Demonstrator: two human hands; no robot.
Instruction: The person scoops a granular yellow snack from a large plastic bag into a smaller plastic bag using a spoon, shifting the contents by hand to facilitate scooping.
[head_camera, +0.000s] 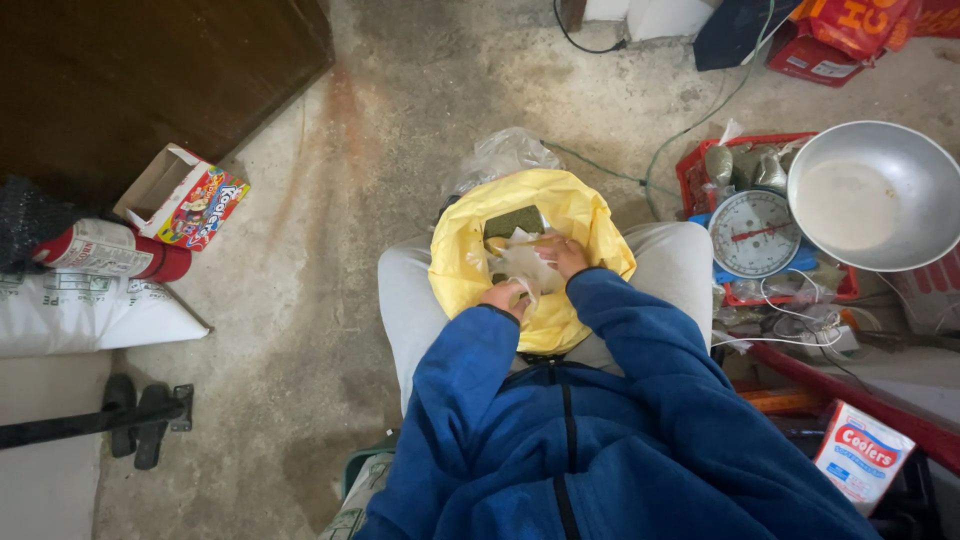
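Note:
A yellow plastic bag (575, 215) lies open on my lap, with dark green powdery stuff (514, 221) inside at its far side. Over the opening I hold a small clear plastic bag (522, 263). My left hand (504, 296) pinches its near edge, fingers closed on the film. My right hand (563, 255) grips its right side, just above the yellow bag's mouth. Both arms wear blue fleece sleeves.
A dial kitchen scale (755, 233) with a metal bowl (876, 192) stands to the right on a red crate (690, 180). A small white-and-red box (862, 455) sits lower right. Left are an open colourful carton (185, 197), a red can (115, 250) and a white sack (85, 315).

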